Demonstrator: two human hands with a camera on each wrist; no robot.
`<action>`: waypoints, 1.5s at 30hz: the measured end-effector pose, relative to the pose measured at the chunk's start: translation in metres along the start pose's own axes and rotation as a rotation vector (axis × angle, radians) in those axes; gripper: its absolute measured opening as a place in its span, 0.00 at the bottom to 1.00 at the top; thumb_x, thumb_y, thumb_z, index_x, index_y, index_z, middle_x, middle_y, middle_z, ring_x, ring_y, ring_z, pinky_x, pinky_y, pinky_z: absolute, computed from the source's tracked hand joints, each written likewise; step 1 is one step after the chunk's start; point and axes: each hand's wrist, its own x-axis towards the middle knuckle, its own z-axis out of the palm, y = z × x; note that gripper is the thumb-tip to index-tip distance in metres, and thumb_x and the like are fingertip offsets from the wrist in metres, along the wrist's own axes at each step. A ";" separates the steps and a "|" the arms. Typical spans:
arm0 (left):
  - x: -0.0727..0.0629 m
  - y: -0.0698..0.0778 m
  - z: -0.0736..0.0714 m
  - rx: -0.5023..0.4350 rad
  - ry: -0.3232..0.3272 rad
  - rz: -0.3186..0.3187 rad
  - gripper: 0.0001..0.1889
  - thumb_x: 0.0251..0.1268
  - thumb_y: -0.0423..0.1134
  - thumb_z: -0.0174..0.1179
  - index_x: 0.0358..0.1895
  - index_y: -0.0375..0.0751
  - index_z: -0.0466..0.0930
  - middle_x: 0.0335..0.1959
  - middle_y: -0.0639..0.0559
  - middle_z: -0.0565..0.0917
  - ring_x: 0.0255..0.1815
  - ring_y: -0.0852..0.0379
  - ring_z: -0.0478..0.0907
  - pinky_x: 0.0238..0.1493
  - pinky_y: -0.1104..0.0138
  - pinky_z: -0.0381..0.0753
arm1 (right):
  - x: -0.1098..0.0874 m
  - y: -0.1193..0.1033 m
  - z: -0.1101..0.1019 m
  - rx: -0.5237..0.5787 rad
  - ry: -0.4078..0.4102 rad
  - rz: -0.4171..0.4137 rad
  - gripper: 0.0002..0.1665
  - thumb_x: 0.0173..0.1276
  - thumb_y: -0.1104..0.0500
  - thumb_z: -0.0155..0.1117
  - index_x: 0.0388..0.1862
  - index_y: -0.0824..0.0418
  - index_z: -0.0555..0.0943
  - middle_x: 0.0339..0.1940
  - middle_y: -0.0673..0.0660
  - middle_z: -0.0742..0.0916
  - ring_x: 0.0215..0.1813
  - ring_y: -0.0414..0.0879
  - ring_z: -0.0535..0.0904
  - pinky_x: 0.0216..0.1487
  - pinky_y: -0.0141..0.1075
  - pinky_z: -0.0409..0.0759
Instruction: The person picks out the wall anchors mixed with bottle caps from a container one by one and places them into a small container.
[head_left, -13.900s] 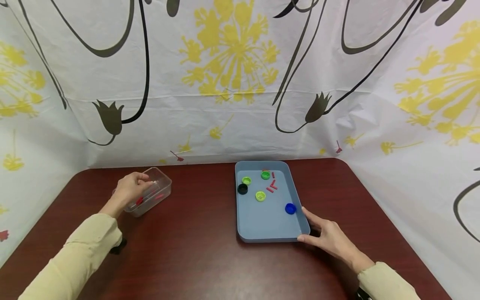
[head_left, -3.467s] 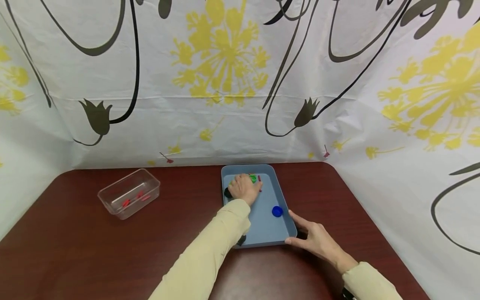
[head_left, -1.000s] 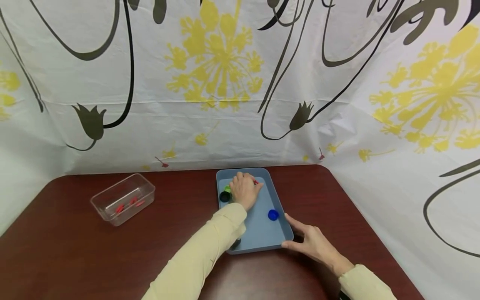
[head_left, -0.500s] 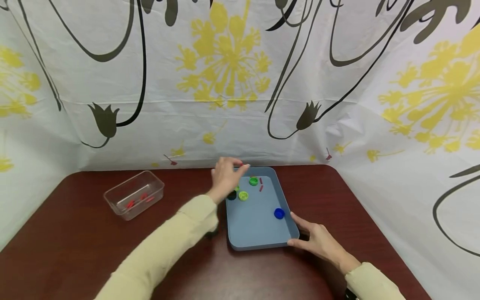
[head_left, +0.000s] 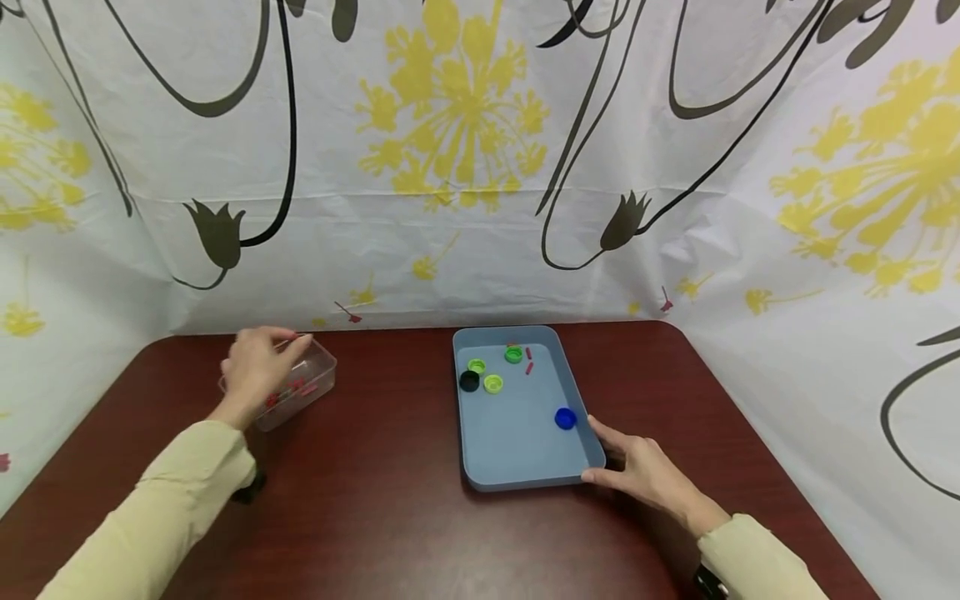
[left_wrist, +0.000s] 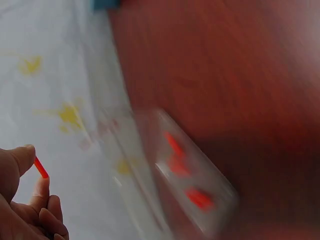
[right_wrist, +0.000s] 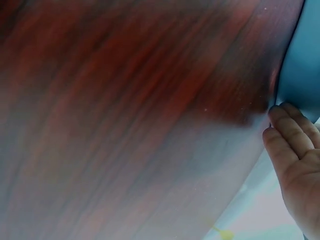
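My left hand [head_left: 255,371] is above the clear plastic box [head_left: 324,380] at the left, pinching a small red stick [left_wrist: 41,168] between thumb and index finger. Several red pieces [left_wrist: 200,198] lie in the box, blurred in the left wrist view. With thumb and fingers spread about its near right corner, my right hand [head_left: 648,475] holds the blue-grey tray [head_left: 517,454]. Inside the tray are a green cap [head_left: 513,355], two yellow-green caps [head_left: 492,384], a black cap [head_left: 469,381] and a blue cap [head_left: 566,418]. Red sticks [head_left: 529,367] lie near the green cap.
A dark red-brown wooden table [head_left: 375,450] carries the box and tray, with bare wood between them. A white patterned cloth [head_left: 420,283] hangs behind the table and along both sides.
The left hand has gone from among the caps in the tray to over the clear box, carrying a red stick. Fewer red sticks lie in the tray. The right hand stays at the tray's corner.
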 end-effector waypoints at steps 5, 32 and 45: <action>-0.004 -0.028 0.000 0.044 -0.053 -0.081 0.23 0.63 0.52 0.57 0.46 0.33 0.82 0.46 0.31 0.78 0.42 0.34 0.74 0.36 0.47 0.64 | -0.001 0.000 -0.003 0.000 0.001 -0.011 0.50 0.56 0.43 0.69 0.70 0.67 0.62 0.60 0.70 0.76 0.55 0.58 0.79 0.44 0.34 0.80; 0.008 0.139 0.119 -0.446 -0.437 0.206 0.16 0.63 0.41 0.61 0.51 0.38 0.80 0.51 0.44 0.80 0.48 0.48 0.76 0.48 0.59 0.76 | -0.002 -0.001 -0.006 0.004 0.024 0.015 0.48 0.56 0.44 0.69 0.69 0.67 0.64 0.55 0.69 0.81 0.54 0.57 0.80 0.45 0.38 0.81; 0.021 0.173 0.160 -0.402 -0.656 0.368 0.15 0.60 0.36 0.64 0.49 0.37 0.80 0.51 0.42 0.80 0.50 0.51 0.76 0.50 0.61 0.76 | -0.004 -0.002 0.002 0.030 0.010 -0.010 0.48 0.56 0.43 0.68 0.69 0.67 0.64 0.55 0.68 0.81 0.53 0.56 0.80 0.44 0.37 0.81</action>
